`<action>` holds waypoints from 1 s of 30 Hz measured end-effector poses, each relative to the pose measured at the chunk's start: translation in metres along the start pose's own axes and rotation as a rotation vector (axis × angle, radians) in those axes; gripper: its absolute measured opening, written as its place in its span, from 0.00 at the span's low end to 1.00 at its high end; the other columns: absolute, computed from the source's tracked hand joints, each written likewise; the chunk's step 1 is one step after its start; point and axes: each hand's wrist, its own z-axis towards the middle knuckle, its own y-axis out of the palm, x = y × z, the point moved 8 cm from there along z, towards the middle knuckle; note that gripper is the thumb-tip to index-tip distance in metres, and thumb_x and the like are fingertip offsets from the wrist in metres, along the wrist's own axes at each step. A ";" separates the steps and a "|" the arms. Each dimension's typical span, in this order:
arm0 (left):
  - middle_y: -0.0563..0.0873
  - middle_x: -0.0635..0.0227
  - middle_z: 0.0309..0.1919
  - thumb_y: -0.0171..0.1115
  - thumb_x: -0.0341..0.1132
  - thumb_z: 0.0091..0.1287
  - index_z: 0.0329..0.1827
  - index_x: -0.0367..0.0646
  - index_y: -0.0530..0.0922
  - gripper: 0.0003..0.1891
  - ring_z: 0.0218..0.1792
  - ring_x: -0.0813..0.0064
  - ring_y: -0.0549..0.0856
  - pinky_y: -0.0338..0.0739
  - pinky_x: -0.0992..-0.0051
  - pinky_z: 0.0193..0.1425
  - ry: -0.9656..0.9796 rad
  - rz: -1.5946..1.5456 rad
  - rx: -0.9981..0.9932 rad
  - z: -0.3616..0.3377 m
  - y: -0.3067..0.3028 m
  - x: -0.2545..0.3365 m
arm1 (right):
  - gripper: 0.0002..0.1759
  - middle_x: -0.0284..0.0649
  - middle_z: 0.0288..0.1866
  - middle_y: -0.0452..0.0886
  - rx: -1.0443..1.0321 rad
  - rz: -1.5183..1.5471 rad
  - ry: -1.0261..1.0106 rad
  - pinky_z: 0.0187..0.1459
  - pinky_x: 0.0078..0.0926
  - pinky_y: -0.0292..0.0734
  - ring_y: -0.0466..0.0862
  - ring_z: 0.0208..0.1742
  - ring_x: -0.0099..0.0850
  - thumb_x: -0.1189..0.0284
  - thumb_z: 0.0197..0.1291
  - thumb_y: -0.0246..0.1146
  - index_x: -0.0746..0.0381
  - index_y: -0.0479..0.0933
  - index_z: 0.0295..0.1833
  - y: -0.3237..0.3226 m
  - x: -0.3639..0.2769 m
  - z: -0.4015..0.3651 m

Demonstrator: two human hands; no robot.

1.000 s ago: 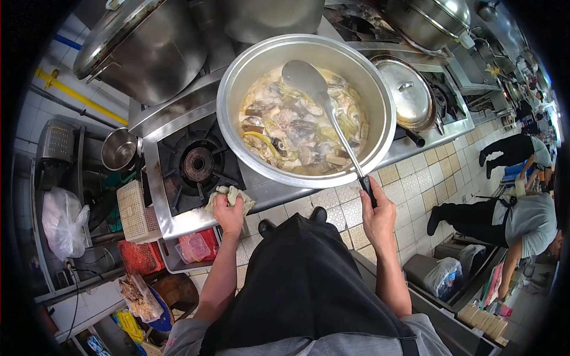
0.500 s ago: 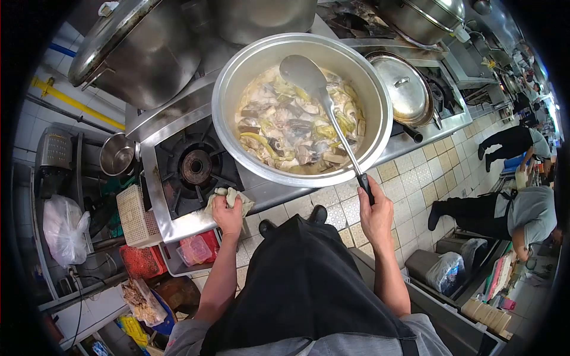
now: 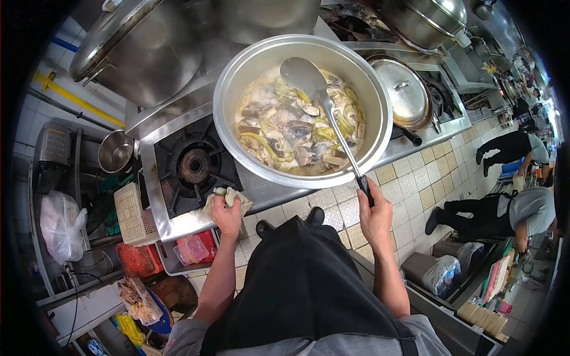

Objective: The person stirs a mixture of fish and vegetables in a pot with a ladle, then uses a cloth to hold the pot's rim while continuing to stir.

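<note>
A large metal pot [image 3: 222, 113] stands on the stove, holding a pale stew [image 3: 279, 139] with fish-like pieces and green vegetables. My right hand [image 3: 375, 216] is closed around the black handle of a long metal ladle-like spoon [image 3: 306, 77]. Its broad bowl rests over the stew at the pot's far side, and the shaft crosses the near rim. At the stove's front edge, my left hand [image 3: 227, 215] grips a crumpled pale cloth [image 3: 240, 202]. Just beyond that hand is a gas burner [image 3: 195, 165] with nothing on its grate.
A lidded pan [image 3: 404, 89] sits right of the pot, its dark handle [image 3: 411, 135] jutting over the front edge. Big stockpots [image 3: 139, 59] stand behind. Left are a small saucepan [image 3: 117, 153] and a beige basket [image 3: 132, 213]. Co-workers [image 3: 528, 210] stand at the right.
The view has shifted very slightly. Both hands, the spoon and the cloth keep nearly the same places; a co-worker at the right has moved a little.
</note>
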 end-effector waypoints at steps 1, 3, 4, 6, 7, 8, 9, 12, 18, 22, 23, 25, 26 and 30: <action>0.78 0.55 0.33 0.76 0.36 0.55 0.33 0.37 0.74 0.17 0.38 0.50 0.80 0.74 0.55 0.45 -0.009 -0.006 -0.004 0.000 0.000 0.000 | 0.21 0.56 0.33 0.86 -0.001 -0.001 -0.001 0.39 0.40 0.81 0.89 0.34 0.49 0.68 0.69 0.65 0.65 0.80 0.63 0.001 0.002 0.000; 0.78 0.55 0.33 0.76 0.37 0.55 0.33 0.37 0.74 0.17 0.39 0.50 0.80 0.74 0.55 0.46 -0.018 -0.013 -0.007 0.000 -0.001 0.001 | 0.19 0.44 0.26 0.80 0.032 0.021 -0.065 0.34 0.29 0.76 0.78 0.27 0.25 0.70 0.72 0.64 0.68 0.79 0.64 0.002 0.002 -0.001; 0.78 0.56 0.32 0.76 0.36 0.56 0.32 0.37 0.74 0.17 0.37 0.53 0.80 0.75 0.57 0.45 -0.008 0.010 0.000 0.001 -0.002 0.002 | 0.19 0.44 0.26 0.80 0.033 0.021 -0.066 0.34 0.29 0.76 0.78 0.27 0.25 0.70 0.72 0.64 0.68 0.79 0.64 0.001 0.002 0.000; 0.78 0.58 0.31 0.76 0.36 0.56 0.31 0.37 0.74 0.17 0.35 0.56 0.80 0.75 0.59 0.44 0.006 0.033 0.005 0.001 -0.002 0.005 | 0.20 0.42 0.27 0.79 -0.002 0.035 -0.055 0.34 0.28 0.76 0.77 0.28 0.24 0.70 0.72 0.64 0.68 0.78 0.65 0.002 0.002 0.000; 0.78 0.56 0.32 0.76 0.36 0.56 0.32 0.37 0.74 0.17 0.37 0.53 0.80 0.75 0.56 0.45 -0.013 0.021 -0.006 0.001 -0.002 0.004 | 0.20 0.42 0.27 0.79 0.000 0.037 -0.053 0.34 0.28 0.76 0.77 0.28 0.24 0.70 0.72 0.64 0.68 0.78 0.65 0.000 0.002 0.001; 0.78 0.55 0.33 0.76 0.37 0.55 0.32 0.37 0.73 0.18 0.38 0.50 0.79 0.74 0.54 0.46 -0.031 0.010 -0.018 0.001 -0.001 0.004 | 0.20 0.49 0.30 0.83 -0.036 0.049 -0.044 0.36 0.33 0.78 0.83 0.31 0.35 0.70 0.71 0.65 0.66 0.79 0.65 0.000 0.004 0.002; 0.78 0.55 0.33 0.76 0.37 0.55 0.32 0.37 0.73 0.18 0.38 0.50 0.79 0.74 0.54 0.46 -0.025 0.009 -0.019 0.001 0.001 0.002 | 0.21 0.57 0.34 0.86 -0.071 0.063 -0.036 0.38 0.39 0.81 0.90 0.34 0.46 0.69 0.69 0.65 0.64 0.79 0.65 0.001 0.006 0.004; 0.79 0.55 0.35 0.76 0.36 0.56 0.34 0.37 0.75 0.17 0.40 0.50 0.80 0.75 0.55 0.47 -0.028 -0.003 -0.047 0.001 0.001 -0.004 | 0.21 0.57 0.36 0.86 -0.163 0.136 -0.085 0.38 0.38 0.81 0.90 0.35 0.45 0.70 0.70 0.65 0.64 0.79 0.65 -0.001 0.011 0.006; 0.84 0.52 0.43 0.74 0.38 0.62 0.45 0.34 0.80 0.17 0.43 0.55 0.82 0.76 0.57 0.53 0.061 -0.135 -0.076 -0.003 0.020 -0.045 | 0.20 0.55 0.43 0.87 -0.127 0.166 -0.096 0.44 0.46 0.82 0.88 0.41 0.53 0.65 0.68 0.66 0.62 0.81 0.62 -0.010 0.019 -0.007; 0.84 0.55 0.34 0.74 0.41 0.64 0.40 0.32 0.79 0.19 0.36 0.62 0.82 0.77 0.63 0.45 -0.061 0.009 -0.119 0.000 0.011 -0.018 | 0.21 0.55 0.32 0.84 -0.039 0.278 -0.049 0.40 0.49 0.78 0.85 0.35 0.56 0.63 0.69 0.65 0.62 0.80 0.63 -0.014 0.024 -0.016; 0.84 0.55 0.34 0.74 0.41 0.64 0.40 0.32 0.79 0.19 0.36 0.62 0.82 0.77 0.63 0.45 -0.053 0.012 -0.115 0.001 0.011 -0.015 | 0.22 0.55 0.29 0.83 -0.054 0.326 0.013 0.39 0.50 0.77 0.84 0.33 0.56 0.63 0.69 0.64 0.63 0.80 0.64 -0.013 0.027 -0.018; 0.84 0.55 0.31 0.74 0.42 0.64 0.37 0.31 0.79 0.19 0.33 0.62 0.82 0.77 0.62 0.44 0.042 0.031 -0.078 0.002 0.007 -0.009 | 0.21 0.54 0.26 0.81 0.001 0.358 -0.015 0.37 0.47 0.77 0.84 0.30 0.54 0.64 0.70 0.64 0.63 0.80 0.64 -0.021 0.026 -0.017; 0.84 0.55 0.32 0.74 0.42 0.64 0.37 0.30 0.79 0.20 0.33 0.61 0.82 0.77 0.62 0.43 0.036 0.018 -0.090 0.003 0.008 -0.012 | 0.21 0.54 0.26 0.81 -0.003 0.385 -0.003 0.36 0.46 0.77 0.84 0.29 0.52 0.65 0.70 0.64 0.63 0.79 0.64 -0.028 0.027 -0.019; 0.84 0.55 0.32 0.74 0.43 0.64 0.37 0.30 0.79 0.20 0.33 0.61 0.82 0.77 0.62 0.43 0.026 -0.001 -0.078 0.003 0.010 -0.018 | 0.21 0.53 0.27 0.82 -0.027 0.415 -0.017 0.34 0.42 0.77 0.84 0.27 0.47 0.66 0.70 0.64 0.64 0.79 0.64 -0.049 0.034 -0.023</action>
